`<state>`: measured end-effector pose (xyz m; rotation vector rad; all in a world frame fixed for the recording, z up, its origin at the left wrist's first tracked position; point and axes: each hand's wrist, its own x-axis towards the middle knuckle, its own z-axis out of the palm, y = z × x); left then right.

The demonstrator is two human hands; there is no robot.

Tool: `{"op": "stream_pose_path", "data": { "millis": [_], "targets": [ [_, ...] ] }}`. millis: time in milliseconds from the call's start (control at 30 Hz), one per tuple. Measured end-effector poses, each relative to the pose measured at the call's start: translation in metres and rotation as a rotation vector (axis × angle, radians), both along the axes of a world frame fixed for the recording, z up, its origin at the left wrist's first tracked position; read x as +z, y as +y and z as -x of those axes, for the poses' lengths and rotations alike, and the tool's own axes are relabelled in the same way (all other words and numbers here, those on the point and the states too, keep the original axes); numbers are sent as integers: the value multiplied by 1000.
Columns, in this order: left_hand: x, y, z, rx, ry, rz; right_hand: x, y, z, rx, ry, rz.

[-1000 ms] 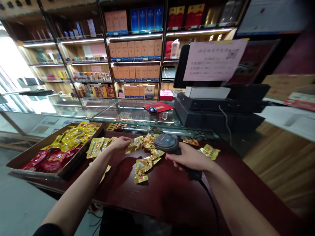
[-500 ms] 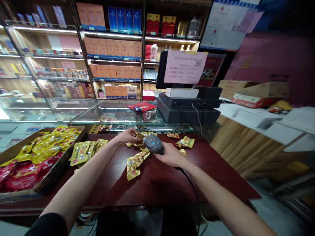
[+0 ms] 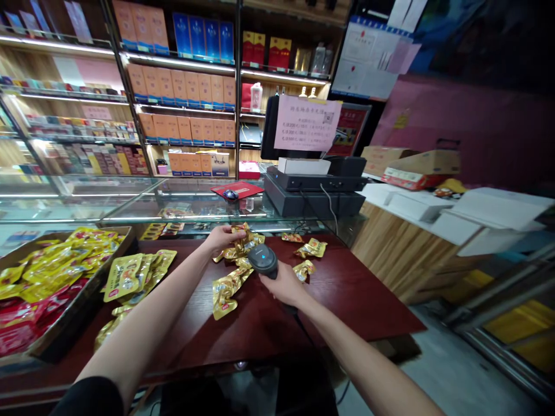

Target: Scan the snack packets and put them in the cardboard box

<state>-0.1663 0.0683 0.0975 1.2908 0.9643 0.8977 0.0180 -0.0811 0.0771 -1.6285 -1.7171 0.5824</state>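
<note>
My right hand point(image 3: 284, 283) is wrapped round the handle of a dark barcode scanner point(image 3: 262, 259) with a small blue light on top. The scanner's head faces the gold snack packets lying on the dark red tabletop point(image 3: 277, 315). Just left of it, my left hand point(image 3: 223, 238) pinches a gold snack packet point(image 3: 243, 234) at the far side of the pile. A crumpled gold packet point(image 3: 228, 292) lies nearer to me. More gold packets point(image 3: 312, 248) are scattered to the right, and another group point(image 3: 134, 274) rests by my left forearm.
An open carton point(image 3: 125, 240) of yellow and red packets stands at the left. Behind the table is a glass counter point(image 3: 173, 199) with a mouse point(image 3: 230, 195) on a red pad. A monitor with a pink notice point(image 3: 306, 124) stands above a dark cash drawer point(image 3: 312, 199).
The view has shifted a little to the right. The scanner has drawn slightly back from my left hand, and the packet pinched there now shows more clearly.
</note>
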Motion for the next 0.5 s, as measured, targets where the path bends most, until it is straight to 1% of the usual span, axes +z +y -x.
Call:
{"op": "stream_pose_path", "data": {
  "millis": [100,233,333,400,433,500],
  "targets": [
    [4,-4,-4,18,36,-6,2,-1,2,1,37,37],
    [5,-6,-8,0,23,-7,2,-1,2,4,92,78],
    [7,-6,-3,-9,60,-27,2,-2,0,24,135,114],
    [9,-8,10,-19,120,-65,1,-3,-1,54,164,147],
    [9,-10,21,-20,150,-89,1,-3,-1,72,177,165],
    [10,-19,50,4,189,-122,0,-4,-2,105,202,193]
  ]
}}
